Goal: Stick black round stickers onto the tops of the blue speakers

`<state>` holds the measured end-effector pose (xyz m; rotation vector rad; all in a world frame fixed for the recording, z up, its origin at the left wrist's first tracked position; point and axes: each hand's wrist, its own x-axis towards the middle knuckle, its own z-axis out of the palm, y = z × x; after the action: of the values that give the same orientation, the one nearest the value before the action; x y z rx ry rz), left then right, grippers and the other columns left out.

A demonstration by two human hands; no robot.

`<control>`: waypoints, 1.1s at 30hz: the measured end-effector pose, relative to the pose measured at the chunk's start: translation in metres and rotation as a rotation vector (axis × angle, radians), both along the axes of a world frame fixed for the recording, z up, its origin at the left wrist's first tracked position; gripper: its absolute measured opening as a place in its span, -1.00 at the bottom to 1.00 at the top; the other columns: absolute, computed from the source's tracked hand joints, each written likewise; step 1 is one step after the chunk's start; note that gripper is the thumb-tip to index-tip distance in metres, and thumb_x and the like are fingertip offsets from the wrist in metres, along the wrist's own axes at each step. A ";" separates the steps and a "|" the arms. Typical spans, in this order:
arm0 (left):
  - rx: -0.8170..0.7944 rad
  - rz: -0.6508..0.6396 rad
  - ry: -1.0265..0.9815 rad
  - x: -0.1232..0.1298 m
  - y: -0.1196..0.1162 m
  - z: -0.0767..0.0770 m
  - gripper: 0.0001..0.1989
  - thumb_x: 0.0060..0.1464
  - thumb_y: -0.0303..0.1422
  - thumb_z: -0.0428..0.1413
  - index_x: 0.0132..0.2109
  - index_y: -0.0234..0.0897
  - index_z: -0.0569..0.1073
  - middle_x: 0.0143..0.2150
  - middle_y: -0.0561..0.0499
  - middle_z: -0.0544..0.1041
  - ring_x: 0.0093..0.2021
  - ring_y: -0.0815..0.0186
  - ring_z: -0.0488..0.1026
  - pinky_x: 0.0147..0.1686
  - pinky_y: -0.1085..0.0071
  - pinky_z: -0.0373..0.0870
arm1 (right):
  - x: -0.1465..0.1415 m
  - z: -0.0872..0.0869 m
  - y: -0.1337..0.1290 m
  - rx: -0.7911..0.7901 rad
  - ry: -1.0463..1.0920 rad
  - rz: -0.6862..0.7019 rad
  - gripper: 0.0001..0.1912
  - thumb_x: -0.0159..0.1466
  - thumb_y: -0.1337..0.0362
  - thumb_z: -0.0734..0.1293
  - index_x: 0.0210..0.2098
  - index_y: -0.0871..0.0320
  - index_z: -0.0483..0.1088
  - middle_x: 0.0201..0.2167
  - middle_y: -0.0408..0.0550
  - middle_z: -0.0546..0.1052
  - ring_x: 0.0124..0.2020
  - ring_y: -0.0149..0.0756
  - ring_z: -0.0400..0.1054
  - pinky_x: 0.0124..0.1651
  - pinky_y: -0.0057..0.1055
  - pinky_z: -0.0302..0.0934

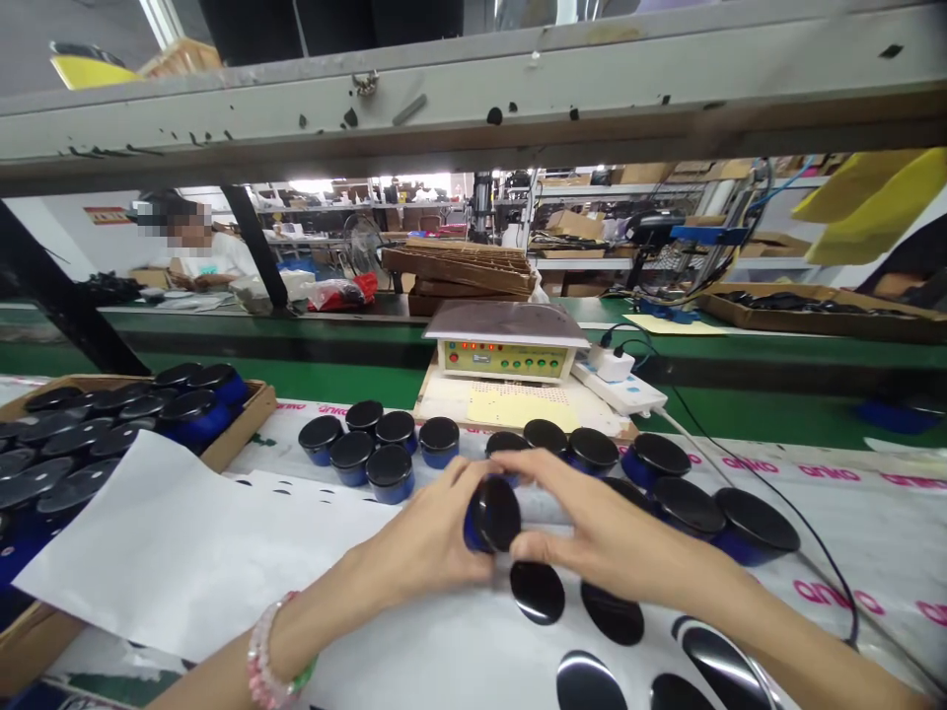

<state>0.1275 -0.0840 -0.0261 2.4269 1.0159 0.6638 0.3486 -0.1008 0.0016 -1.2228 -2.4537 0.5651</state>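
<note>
Head cam here: the left hand [418, 540] and right hand [607, 518] are clasping a squat blue jar with a glossy black lid [492, 515], holding it sideways over the white-covered bench [850, 513].

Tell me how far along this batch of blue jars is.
Done, it seems: blue jars with black lids stand beyond the hands, and more fill the wooden tray. In hand: one jar, held between the left hand and right hand. Left, apparently: glossy black discs lying on the white sheet below the hands.
</note>
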 end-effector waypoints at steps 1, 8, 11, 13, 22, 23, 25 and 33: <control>0.064 0.042 0.031 -0.006 0.004 -0.004 -0.40 -0.15 -0.43 0.20 0.09 -0.21 0.26 0.01 -0.01 0.40 -0.02 0.28 0.41 -0.05 0.39 0.41 | 0.000 -0.002 0.012 0.087 -0.065 -0.022 -0.37 0.30 0.00 0.27 0.28 -0.04 0.03 0.18 -0.08 0.27 0.15 -0.28 0.19 0.16 -0.29 0.18; 0.306 0.200 0.222 -0.028 0.033 -0.021 -0.42 -0.18 -0.31 0.26 0.05 -0.35 0.38 0.30 -0.23 0.16 0.36 -0.13 -0.12 0.30 -0.13 -0.15 | -0.011 -0.034 0.075 0.302 -0.325 0.031 -0.42 0.19 0.14 0.39 0.15 0.27 0.34 0.00 0.20 0.39 0.03 0.03 0.21 0.14 0.01 0.10; 0.359 0.246 0.297 -0.036 0.039 -0.027 -0.39 -0.18 -0.33 0.26 0.09 -0.33 0.40 0.32 -0.25 0.12 0.35 -0.19 -0.08 0.27 -0.17 -0.08 | -0.006 -0.040 0.071 0.341 -0.352 0.062 -0.54 0.21 0.19 0.35 0.07 0.26 0.41 -0.11 0.16 0.42 -0.02 -0.02 0.24 0.12 -0.01 0.12; 0.388 0.285 0.324 -0.040 0.036 -0.029 -0.32 -0.13 -0.37 0.25 0.20 -0.33 0.33 0.33 -0.28 0.11 0.35 -0.20 -0.05 0.25 -0.20 -0.03 | 0.003 -0.040 0.062 0.350 -0.359 0.055 -0.53 0.20 0.21 0.35 0.07 0.25 0.40 -0.07 0.16 0.42 0.04 0.03 0.20 0.17 0.05 0.05; 0.479 0.018 0.481 -0.037 -0.047 -0.053 -0.38 0.27 -0.01 -0.13 0.31 -0.28 0.20 0.35 -0.08 0.14 0.29 0.06 0.20 0.06 0.14 0.43 | 0.019 -0.016 -0.023 -0.221 -0.112 0.043 -0.77 0.30 0.32 0.16 -0.05 0.06 0.29 -0.07 -0.08 0.39 -0.02 -0.30 0.27 0.05 -0.27 0.20; 0.499 0.016 0.511 -0.041 -0.051 -0.059 -0.35 0.27 0.01 -0.13 0.33 -0.30 0.17 0.35 -0.08 0.11 0.30 0.05 0.19 0.07 0.11 0.42 | 0.016 -0.015 -0.031 -0.308 -0.104 0.071 -0.78 0.27 0.35 0.19 -0.09 0.06 0.29 -0.10 -0.11 0.40 -0.06 -0.32 0.29 0.02 -0.32 0.21; 0.548 0.058 0.556 -0.051 -0.054 -0.069 -0.34 0.27 0.00 -0.13 0.35 -0.32 0.11 0.37 -0.08 0.06 0.31 0.05 0.17 0.11 0.06 0.37 | 0.007 -0.014 -0.042 -0.388 -0.121 0.131 -0.77 0.20 0.40 0.26 -0.13 0.08 0.31 -0.14 -0.14 0.41 -0.06 -0.31 0.30 0.00 -0.35 0.22; 0.630 0.154 0.655 -0.079 -0.053 -0.072 -0.34 0.27 -0.01 -0.12 0.36 -0.30 0.10 0.36 -0.04 0.06 0.30 0.12 0.20 0.09 0.15 0.40 | -0.029 -0.026 -0.057 -0.331 -0.372 0.292 -0.53 0.09 0.56 0.29 -0.01 0.18 0.30 0.02 0.07 0.33 0.08 -0.06 0.23 0.10 -0.15 0.17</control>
<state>0.0482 -0.1371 -0.0984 3.2624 1.4096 0.2360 0.3194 -0.1582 -0.0246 -1.1793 -2.9729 0.9270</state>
